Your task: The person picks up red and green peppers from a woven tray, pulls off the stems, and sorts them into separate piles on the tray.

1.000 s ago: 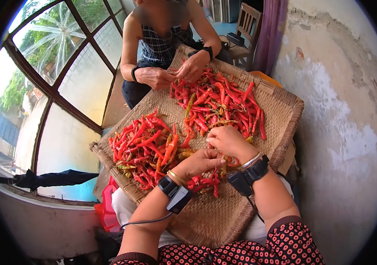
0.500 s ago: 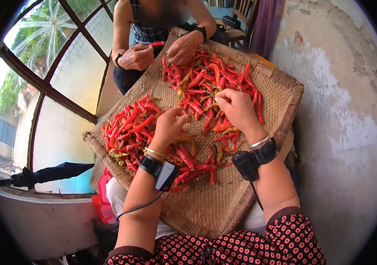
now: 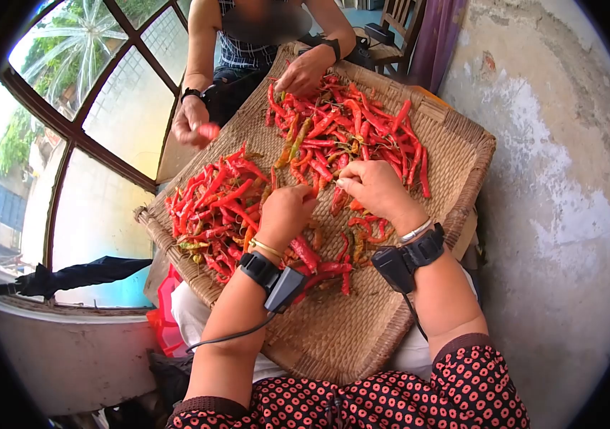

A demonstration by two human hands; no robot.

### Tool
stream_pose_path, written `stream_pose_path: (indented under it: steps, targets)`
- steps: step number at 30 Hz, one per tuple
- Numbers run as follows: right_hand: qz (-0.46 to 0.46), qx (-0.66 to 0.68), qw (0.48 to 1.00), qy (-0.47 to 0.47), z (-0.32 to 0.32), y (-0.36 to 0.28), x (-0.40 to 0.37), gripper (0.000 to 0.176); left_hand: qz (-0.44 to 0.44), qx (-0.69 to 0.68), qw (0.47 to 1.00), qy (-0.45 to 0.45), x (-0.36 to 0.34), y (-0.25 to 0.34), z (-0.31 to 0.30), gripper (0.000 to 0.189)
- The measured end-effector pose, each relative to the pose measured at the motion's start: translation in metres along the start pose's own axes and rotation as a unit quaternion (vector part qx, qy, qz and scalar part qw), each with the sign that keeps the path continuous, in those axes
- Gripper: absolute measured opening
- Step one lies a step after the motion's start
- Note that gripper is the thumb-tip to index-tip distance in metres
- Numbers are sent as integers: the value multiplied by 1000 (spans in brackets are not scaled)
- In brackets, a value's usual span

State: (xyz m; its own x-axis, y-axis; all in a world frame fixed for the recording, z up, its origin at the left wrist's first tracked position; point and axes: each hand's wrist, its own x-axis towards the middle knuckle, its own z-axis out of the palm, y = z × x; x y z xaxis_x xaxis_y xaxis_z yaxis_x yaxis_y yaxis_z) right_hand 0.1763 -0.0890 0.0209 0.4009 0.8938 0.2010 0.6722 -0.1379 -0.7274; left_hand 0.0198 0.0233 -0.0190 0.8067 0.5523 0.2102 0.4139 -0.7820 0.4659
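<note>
My left hand (image 3: 283, 218) is closed, with a bit of a red chili pepper (image 3: 310, 193) showing at its fingertips. Just to its right, my right hand (image 3: 380, 191) pinches thumb against forefinger; whatever lies between them is too small to make out. Both hands hover over a woven tray (image 3: 340, 332). One heap of red chili peppers (image 3: 212, 204) lies on the tray's left side, beside my left hand. Beyond my right hand spreads a second heap of chilies (image 3: 362, 125), with a few yellowish-brown ones (image 3: 294, 143) among them.
Across the tray sits another person, whose one hand (image 3: 303, 74) reaches into the far heap while the other hand (image 3: 192, 125) holds a red chili beside the tray. A folded umbrella (image 3: 90, 275) rests by the window. A rough wall (image 3: 541, 200) stands at the right.
My left hand has shifted right and its fingers have closed. My right hand has moved slightly down and left. The other person's chili-holding hand has swung down and left, outside the tray's edge.
</note>
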Motion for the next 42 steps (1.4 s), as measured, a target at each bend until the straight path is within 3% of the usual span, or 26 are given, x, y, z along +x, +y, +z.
stream_pose_path:
  steps: [1, 3, 5, 7, 10, 12, 13, 15, 16, 17, 19, 20, 25, 27, 29, 31, 33, 34, 35, 37, 41, 42]
  targets:
    - [1, 23, 999, -24, 1, -1, 0, 19, 0, 0, 1000, 0, 0, 8, -6, 18]
    - [1, 46, 998, -50, 4, -3, -1, 19, -17, -205, 978, -21, 0, 22, -16, 18]
    - [40, 149, 984, -93, 8, -6, -1, 20, 6, -243, 970, -22, -3, 25, -14, 16]
    - [43, 152, 983, -97, 10, -5, -1, 21, 27, -282, 959, -25, -5, 28, -17, 15]
    - [53, 124, 987, -85, 7, -1, -1, 21, 15, -238, 970, -42, -7, 26, -22, 17]
    - [59, 34, 995, -69, -5, -4, 1, 19, 74, -75, 993, 44, -7, 8, -17, 18]
    - [58, 34, 995, -69, -9, -5, 1, 19, 74, -74, 993, 45, -8, 0, -15, 18]
    - [141, 153, 976, -63, -18, -3, 4, 15, 68, 67, 985, -144, -11, -12, -14, 21]
    - [103, 226, 969, 0, -16, 4, 9, 22, 53, 71, 984, -155, -15, -11, -11, 16]
    - [96, 224, 970, 3, -17, 7, 11, 22, 71, 101, 981, -148, -19, -14, -6, 12]
    - [127, 332, 925, 134, -20, 0, 10, 36, 90, 164, 973, -138, -19, -14, 0, 11]
    - [139, 300, 938, 99, -21, 6, 11, 45, 92, 170, 972, -130, -17, -15, 2, 11]
    - [54, 103, 991, -60, -2, -1, 1, 24, 60, 151, 974, -155, -14, -10, -4, 15]
    - [37, 114, 992, -48, 7, -2, -3, 24, 55, 118, 982, -136, -13, -1, -10, 15]
    - [23, 141, 987, -70, 13, 0, -2, 26, 14, -28, 997, -75, -11, 13, -20, 16]
    - [10, 104, 990, -96, 9, -4, -3, 30, 36, -41, 998, -42, -9, 15, -20, 16]
    - [7, 183, 975, -128, 15, 1, -4, 34, -88, -249, 962, -76, -9, 19, -22, 16]
    - [2, 153, 979, -135, 12, -1, -4, 35, -116, -306, 941, -81, -9, 16, -17, 16]
    - [7, 155, 978, -137, 10, -2, -4, 35, -120, -308, 940, -86, -10, 15, -17, 16]
    - [13, 128, 981, -148, 9, -2, -3, 33, -154, -417, 887, -124, -7, 14, -19, 13]
    - [58, 194, 966, -164, 4, -7, -2, 29, -162, -528, 820, -151, -7, 21, -25, 13]
    - [52, 176, 970, -157, 2, -6, -2, 29, -159, -521, 825, -154, -7, 18, -22, 13]
